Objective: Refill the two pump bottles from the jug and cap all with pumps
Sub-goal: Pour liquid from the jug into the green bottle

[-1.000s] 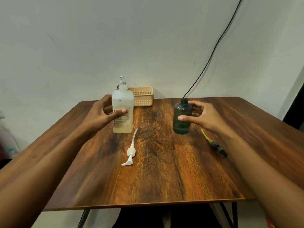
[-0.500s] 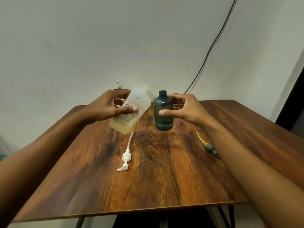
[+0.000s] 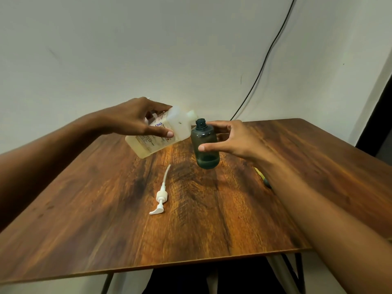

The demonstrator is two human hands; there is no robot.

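Above the table's (image 3: 106, 209) middle, the left hand (image 3: 135, 122) clamps the tilted jug (image 3: 169, 132), spout at eleven o'clock of the dark bottle's (image 3: 204, 145) open neck, right hand (image 3: 233, 139) gripping; filling is barely begun, white pump (image 3: 161, 198) lying uncapped at six o'clock.

2 hands in view: left hand (image 3: 137, 122) and right hand (image 3: 235, 139). 2 containers, each uncapped and held above the table: 1 translucent white jug (image 3: 161, 134) with a printed label, 1 dark green bottle (image 3: 204, 145). 1 loose white pump (image 3: 160, 198) with its dip tube, lying on the tabletop. 1 yellow-and-dark object (image 3: 263, 177), mostly hidden behind the right forearm. 1 wooden table (image 3: 106, 219). 1 black cable (image 3: 265, 58) down the wall.
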